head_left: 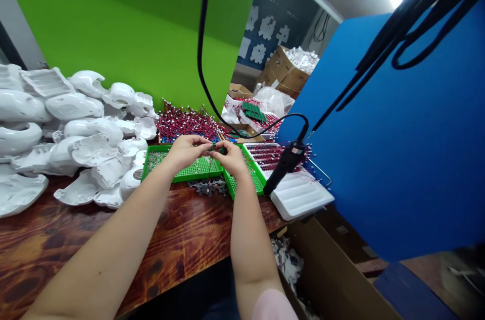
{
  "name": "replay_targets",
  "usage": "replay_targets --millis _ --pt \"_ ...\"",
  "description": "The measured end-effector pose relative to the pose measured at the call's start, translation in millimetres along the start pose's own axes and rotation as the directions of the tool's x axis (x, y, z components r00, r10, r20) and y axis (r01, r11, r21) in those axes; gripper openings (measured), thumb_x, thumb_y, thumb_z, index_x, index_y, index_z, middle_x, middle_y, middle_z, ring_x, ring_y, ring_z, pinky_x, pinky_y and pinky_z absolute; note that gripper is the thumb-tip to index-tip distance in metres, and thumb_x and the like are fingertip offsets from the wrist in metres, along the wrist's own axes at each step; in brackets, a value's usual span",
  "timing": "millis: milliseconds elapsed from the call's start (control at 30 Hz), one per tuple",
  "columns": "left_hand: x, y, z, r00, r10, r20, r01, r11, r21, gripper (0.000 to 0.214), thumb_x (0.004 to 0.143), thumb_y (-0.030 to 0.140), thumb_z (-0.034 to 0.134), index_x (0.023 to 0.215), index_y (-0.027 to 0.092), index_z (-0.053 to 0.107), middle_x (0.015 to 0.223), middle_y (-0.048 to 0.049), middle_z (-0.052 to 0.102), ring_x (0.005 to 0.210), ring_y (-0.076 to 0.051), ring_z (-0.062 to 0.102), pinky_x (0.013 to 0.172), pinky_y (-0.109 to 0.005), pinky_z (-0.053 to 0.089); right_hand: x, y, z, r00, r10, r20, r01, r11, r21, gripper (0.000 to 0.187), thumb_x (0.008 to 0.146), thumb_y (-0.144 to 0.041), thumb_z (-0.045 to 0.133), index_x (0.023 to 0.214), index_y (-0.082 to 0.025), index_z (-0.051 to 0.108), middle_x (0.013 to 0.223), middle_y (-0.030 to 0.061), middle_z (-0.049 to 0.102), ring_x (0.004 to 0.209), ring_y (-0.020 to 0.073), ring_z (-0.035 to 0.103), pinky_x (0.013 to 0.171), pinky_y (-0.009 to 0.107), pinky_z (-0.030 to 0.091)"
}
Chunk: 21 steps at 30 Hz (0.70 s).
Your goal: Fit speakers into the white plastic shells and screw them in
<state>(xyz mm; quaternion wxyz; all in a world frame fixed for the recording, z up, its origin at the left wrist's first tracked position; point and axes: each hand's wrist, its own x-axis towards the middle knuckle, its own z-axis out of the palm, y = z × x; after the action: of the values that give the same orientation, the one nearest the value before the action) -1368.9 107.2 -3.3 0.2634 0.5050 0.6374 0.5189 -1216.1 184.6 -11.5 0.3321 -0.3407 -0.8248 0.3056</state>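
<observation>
1. Both hands appear busy with close fingertip work: the left hand [187, 153] and the right hand [232, 158] pinch a small dark green board-like part [214, 147] between them, above the trays; fingers hide most of it.
2. A thin dark red wire [209, 171] hangs below the hands; whether it joins the part, I cannot tell. This handling seems to call for a steady pinch and precise alignment.
3. On the glossy brown wooden desk [182, 229], a green perforated plastic tray [182, 177] holding small pieces lies left of the hands, another green perforated plastic tray [254, 182] right.
4. Glossy white plastic shells [91, 130] heap at the left; bundled red wires [185, 123] lie farther off. A ribbed white tray [303, 196] and a black cylindrical hanging tool [282, 168] are at right.
5. A bright green panel [151, 22] stands far left, a blue panel [397, 133] right; a brown cardboard box [329, 264] sits below the desk's right end.
</observation>
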Motion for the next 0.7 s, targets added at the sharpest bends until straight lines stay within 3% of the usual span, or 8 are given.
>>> replay_targets --millis 133,200,300,400,533,700 --pt "-13.4 3.1 3.9 0.996 0.006 -0.088 0.008 0.987 0.163 0.047 0.094 0.048 0.047 0.123 0.014 0.062 0.111 -0.0122 0.070 0.089 -0.017 0.068 0.078 -0.030 0.055 13.8 -6.3 -13.4 0.991 0.115 -0.068 -0.126 0.975 -0.185 0.017 0.080 -0.032 0.062 0.089 -0.018 0.066 0.086 0.0018 0.071 0.072 0.0144 0.062 0.069 0.027 0.050" --pt "-26.7 1.9 5.3 0.993 0.032 -0.118 0.010 0.940 0.340 0.043 0.091 0.043 0.050 0.119 0.013 0.064 0.112 -0.0146 0.067 0.096 -0.022 0.066 0.086 -0.035 0.052 26.4 -12.3 -26.8 0.981 0.165 -0.099 -0.188 0.934 -0.305 0.013 0.080 -0.027 0.061 0.087 -0.018 0.067 0.084 0.0041 0.071 0.073 0.0179 0.064 0.069 0.030 0.051" --pt "-56.0 -0.6 3.3 0.990 0.122 -0.069 -0.054 0.788 0.614 0.030 0.084 0.025 0.054 0.108 0.013 0.068 0.114 -0.0184 0.062 0.109 -0.031 0.058 0.096 -0.044 0.043 48.0 -21.3 -42.7 0.973 0.206 -0.103 -0.230 0.842 -0.488 0.017 0.083 -0.032 0.065 0.089 -0.016 0.070 0.090 0.0113 0.073 0.086 0.0241 0.068 0.079 0.037 0.052" --pt "-87.8 -4.4 -7.5 0.982 0.190 0.013 -0.127 0.602 0.788 0.024 0.082 0.015 0.049 0.096 0.015 0.069 0.108 -0.0183 0.061 0.110 -0.034 0.052 0.098 -0.049 0.036 68.5 -20.6 -42.3 0.964 0.262 -0.043 -0.229 0.740 -0.632 0.034 0.089 -0.044 0.064 0.095 -0.012 0.069 0.102 0.0135 0.071 0.100 0.0232 0.067 0.092 0.043 0.052" --pt "-115.5 -12.7 -33.9 0.978 0.208 0.016 -0.105 0.424 0.900 0.034 0.087 0.013 0.039 0.104 0.013 0.068 0.111 -0.0206 0.059 0.113 -0.037 0.048 0.102 -0.054 0.031 87.7 -0.7 -26.7 0.931 0.356 0.075 -0.194 0.662 -0.724 0.030 0.094 -0.042 0.060 0.105 -0.014 0.067 0.109 0.0082 0.069 0.104 0.0192 0.066 0.095 0.043 0.054" --pt "-124.8 -28.2 -64.9 0.971 0.238 -0.006 -0.054 0.246 0.968 0.039 0.089 0.020 0.040 0.117 0.010 0.065 0.119 -0.0221 0.057 0.113 -0.038 0.048 0.095 -0.053 0.035 96.6 23.8 -18.5 0.912 0.381 0.154 -0.153 0.663 -0.733 0.026 0.094 -0.038 0.062 0.106 -0.015 0.067 0.109 0.0072 0.069 0.101 0.0184 0.067 0.093 0.041 0.056"
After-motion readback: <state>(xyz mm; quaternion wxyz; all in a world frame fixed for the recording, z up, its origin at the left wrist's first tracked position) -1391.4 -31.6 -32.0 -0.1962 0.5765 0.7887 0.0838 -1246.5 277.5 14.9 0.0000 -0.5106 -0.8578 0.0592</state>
